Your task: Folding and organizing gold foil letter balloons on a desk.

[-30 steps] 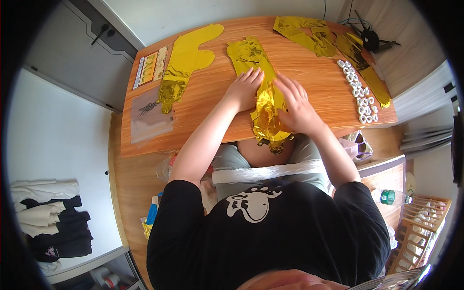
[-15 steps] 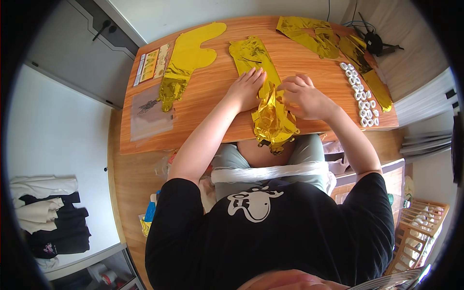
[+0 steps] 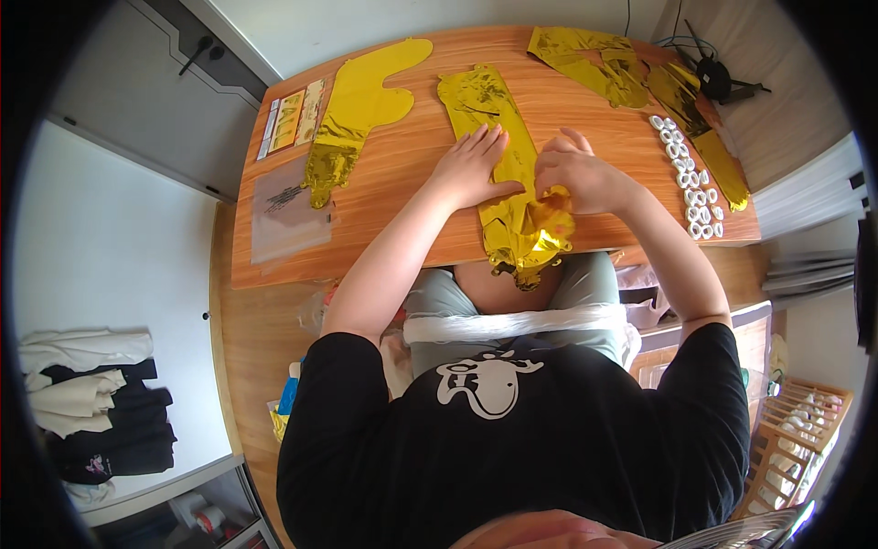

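Observation:
A long gold foil balloon [image 3: 517, 163] lies flat and uninflated before me, its near end crumpled and hanging over the table's front edge. My left hand [image 3: 471, 172] rests with its fingers stretched out along the balloon's left side, the thumb lying across the foil. On the other side, my right hand [image 3: 581, 176] has curled fingers closed on a raised, wrinkled fold of the foil; the fingertips are partly hidden. Farther left is another flat gold balloon [image 3: 366, 87], with a rounded, forked upper end.
More gold foil balloons [image 3: 594, 69] lie at the back right, beside a black stand [image 3: 713, 80]. Several white rings [image 3: 686, 174] form rows near the right edge. At left are a printed card [image 3: 291, 119] and a clear plastic sheet [image 3: 288, 220] under thin dark pieces. White plastic [image 3: 512, 325] spans my lap.
The crumpled foil between my hands has been spread flatter, the fold shifting right with my right hand. My left hand stays nearly where it was, its thumb now stretched over the foil.

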